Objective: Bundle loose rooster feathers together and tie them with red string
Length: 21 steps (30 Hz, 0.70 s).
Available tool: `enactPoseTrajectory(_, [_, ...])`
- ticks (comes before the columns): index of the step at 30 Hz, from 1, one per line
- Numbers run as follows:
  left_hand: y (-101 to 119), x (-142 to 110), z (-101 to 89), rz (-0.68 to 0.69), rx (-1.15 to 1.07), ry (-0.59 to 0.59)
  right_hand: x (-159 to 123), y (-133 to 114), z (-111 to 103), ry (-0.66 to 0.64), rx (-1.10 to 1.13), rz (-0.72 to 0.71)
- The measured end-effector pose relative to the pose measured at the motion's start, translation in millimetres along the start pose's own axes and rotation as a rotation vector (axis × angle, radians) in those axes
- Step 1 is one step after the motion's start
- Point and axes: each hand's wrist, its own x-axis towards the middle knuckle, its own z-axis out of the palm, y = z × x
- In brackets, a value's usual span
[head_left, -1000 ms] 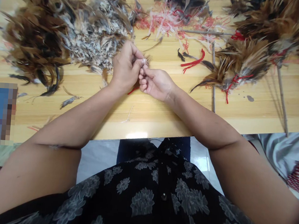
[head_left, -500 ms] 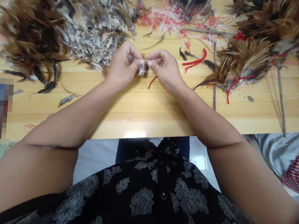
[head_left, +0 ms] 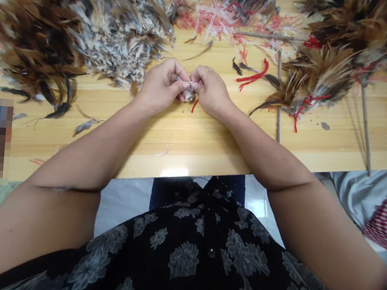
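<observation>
small feather bundle (head_left: 189,98), in head view: pinched between both hands over the middle of the counter (head_left: 213,151), pale ends pointing toward the near edge, rest mostly hidden. left hand (head_left: 158,87): closed to a thumb-and-forefinger pinch on the bundle's left side. right hand (head_left: 213,91): curled likewise, thumb and forefinger closed at the bundle's upper right, nearly meeting the left; exact hold partly hidden. just below the right hand, short red strand (head_left: 194,105). beyond the left hand, grey-white feather pile (head_left: 110,46), running into brown feather pile (head_left: 36,28) at far left. toward the far edge, tangle of red and white strands (head_left: 218,21). rightward, red yarn (head_left: 258,74), then tied feather bunch (head_left: 324,74), partly over thin stick (head_left: 278,129). nearer, at left, loose feather (head_left: 84,127).
</observation>
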Motion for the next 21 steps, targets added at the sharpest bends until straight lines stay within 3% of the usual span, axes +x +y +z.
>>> enactPoseTrajectory(4, [-7, -2, -6.9, 0.016, 0.045, -0.081, -1, -3, -5, -0.065, -0.104, -0.02])
enactPoseTrajectory(10, [-28, 3, -8.7, 0.065, -0.008, -0.035, 2, -2, -16, -0.182, -0.122, -0.048])
enactPoseTrajectory(21, [-15, -1, -7.4, 0.006, -0.19, -0.003, -2, 0, -34, -0.237, -0.417, -0.01])
